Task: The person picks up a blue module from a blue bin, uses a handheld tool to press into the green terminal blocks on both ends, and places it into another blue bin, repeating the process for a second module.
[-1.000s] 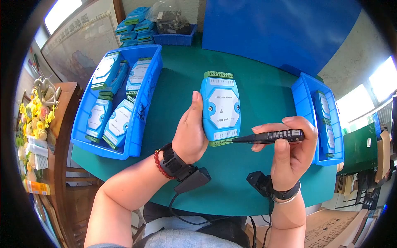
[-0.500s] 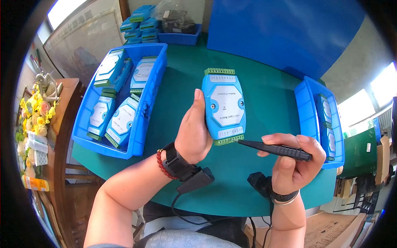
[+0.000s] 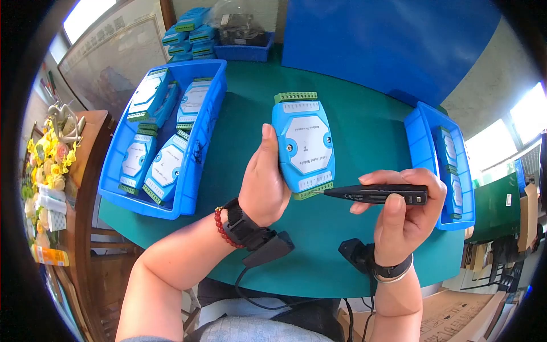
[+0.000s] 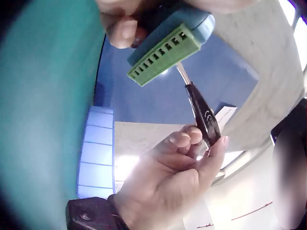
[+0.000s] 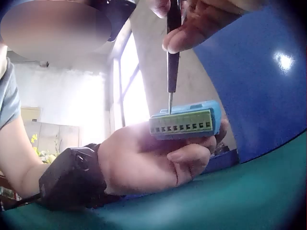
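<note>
A blue module (image 3: 306,142) with a white label and green terminal strips at both ends is gripped along its left side by the left hand (image 3: 265,182). The right hand (image 3: 407,214) pinches a black pen-shaped screwdriver (image 3: 376,194), whose metal tip meets the lower green terminal strip (image 3: 313,191). In the right wrist view the shaft (image 5: 170,102) stands against the top of the green strip (image 5: 182,123), above its row of square openings. The left wrist view shows the shaft (image 4: 183,73) touching the strip's edge (image 4: 165,55).
A blue bin (image 3: 191,188) of similar modules stands on the green table (image 3: 250,114) at left; another bin (image 3: 419,134) with modules is at right. At the back are stacked modules (image 3: 202,34), a small blue tray (image 3: 242,54) and a blue panel (image 3: 382,45).
The module shifted slightly right, then back left, with the screwdriver following at its lower strip. The screwdriver has rolled between the right fingers, showing its printed side, and lies more level than half a second ago.
</note>
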### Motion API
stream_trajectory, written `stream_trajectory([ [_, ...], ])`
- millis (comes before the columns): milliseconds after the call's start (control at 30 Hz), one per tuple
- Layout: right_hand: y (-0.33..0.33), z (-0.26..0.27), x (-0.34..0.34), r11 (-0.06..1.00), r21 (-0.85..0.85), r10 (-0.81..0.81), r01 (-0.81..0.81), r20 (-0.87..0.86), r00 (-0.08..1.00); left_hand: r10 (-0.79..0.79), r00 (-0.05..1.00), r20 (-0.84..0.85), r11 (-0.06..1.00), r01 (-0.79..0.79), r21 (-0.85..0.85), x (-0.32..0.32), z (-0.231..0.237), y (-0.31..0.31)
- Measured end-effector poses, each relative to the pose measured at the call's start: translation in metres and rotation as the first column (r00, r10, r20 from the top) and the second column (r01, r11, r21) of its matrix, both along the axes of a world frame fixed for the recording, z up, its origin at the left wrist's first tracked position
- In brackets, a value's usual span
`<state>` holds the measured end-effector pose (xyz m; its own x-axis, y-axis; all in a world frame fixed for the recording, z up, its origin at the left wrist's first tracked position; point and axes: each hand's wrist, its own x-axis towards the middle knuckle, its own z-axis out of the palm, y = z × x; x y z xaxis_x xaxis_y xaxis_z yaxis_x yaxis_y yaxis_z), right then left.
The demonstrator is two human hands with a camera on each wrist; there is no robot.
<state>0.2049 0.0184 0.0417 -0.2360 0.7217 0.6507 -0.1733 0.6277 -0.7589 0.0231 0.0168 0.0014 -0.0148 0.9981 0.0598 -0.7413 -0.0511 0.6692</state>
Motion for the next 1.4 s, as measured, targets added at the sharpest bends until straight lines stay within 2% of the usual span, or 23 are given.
stream_trajectory([
  [100, -0.005, 0.003, -0.005, 0.998, -0.029, -0.056, 0.056, 0.002, 0.998, 0.028, 0.999, -0.042, 0.999, -0.027, 0.027, 0.003, -0.001, 0.0],
  [200, -0.002, 0.003, -0.001, 0.998, 0.054, 0.013, -0.016, 0.052, 0.999, 0.031, 0.997, -0.077, 0.999, -0.03, 0.013, 0.004, -0.002, 0.0],
  [300, -0.005, 0.003, 0.002, 0.997, 0.048, 0.056, -0.059, 0.065, 0.996, 0.013, 0.997, -0.082, 1.0, -0.015, -0.025, 0.006, -0.002, -0.001],
  [333, -0.002, 0.001, 0.003, 0.993, 0.107, 0.049, -0.057, 0.079, 0.996, 0.007, 0.996, -0.087, 1.0, -0.009, -0.027, 0.005, -0.001, -0.001],
  [533, 0.001, 0.001, 0.004, 0.99, 0.118, 0.075, -0.082, 0.065, 0.995, -0.005, 0.993, -0.115, 1.0, 0.001, -0.031, 0.006, 0.001, -0.002],
  [633, 0.0, 0.0, 0.004, 0.99, 0.129, 0.039, -0.047, 0.062, 0.997, 0.001, 0.993, -0.121, 1.0, -0.002, -0.008, 0.005, 0.001, -0.001],
  [733, 0.0, 0.001, 0.008, 0.989, 0.142, 0.055, -0.046, -0.059, 0.997, 0.011, 0.992, -0.124, 1.0, -0.011, -0.001, 0.003, 0.002, -0.001],
  [833, 0.0, -0.002, 0.005, 0.989, 0.127, 0.09, -0.079, -0.085, 0.992, 0.022, 0.994, -0.103, 0.999, -0.025, -0.027, 0.003, 0.002, 0.0],
  [933, 0.004, -0.007, 0.003, 0.98, 0.152, 0.123, -0.128, 0.041, 0.992, 0.007, 0.994, -0.105, 0.999, -0.012, -0.043, 0.003, 0.003, -0.001],
  [1067, 0.005, -0.004, 0.004, 0.986, 0.118, 0.121, -0.121, 0.006, 0.993, -0.005, 0.999, -0.044, 0.998, 0.003, -0.063, 0.004, 0.003, -0.001],
  [1133, 0.004, -0.003, 0.005, 0.989, 0.047, 0.144, -0.142, -0.042, 0.989, 0.007, 0.99, -0.139, 0.998, -0.016, -0.061, 0.005, 0.007, -0.004],
  [1167, 0.004, -0.001, 0.006, 0.984, 0.062, 0.166, -0.165, -0.016, 0.986, 0.014, 0.982, -0.187, 0.998, -0.025, -0.059, 0.005, 0.008, -0.005],
  [1233, 0.005, 0.001, 0.009, 0.974, 0.089, 0.206, -0.209, 0.037, 0.978, -0.001, 0.987, -0.158, 0.997, -0.011, -0.076, 0.005, 0.007, -0.004],
  [1400, 0.003, 0.0, 0.014, 0.97, 0.19, 0.13, -0.154, 0.137, 0.982, -0.025, 0.997, -0.076, 0.995, 0.018, -0.095, 0.006, 0.006, -0.004],
])
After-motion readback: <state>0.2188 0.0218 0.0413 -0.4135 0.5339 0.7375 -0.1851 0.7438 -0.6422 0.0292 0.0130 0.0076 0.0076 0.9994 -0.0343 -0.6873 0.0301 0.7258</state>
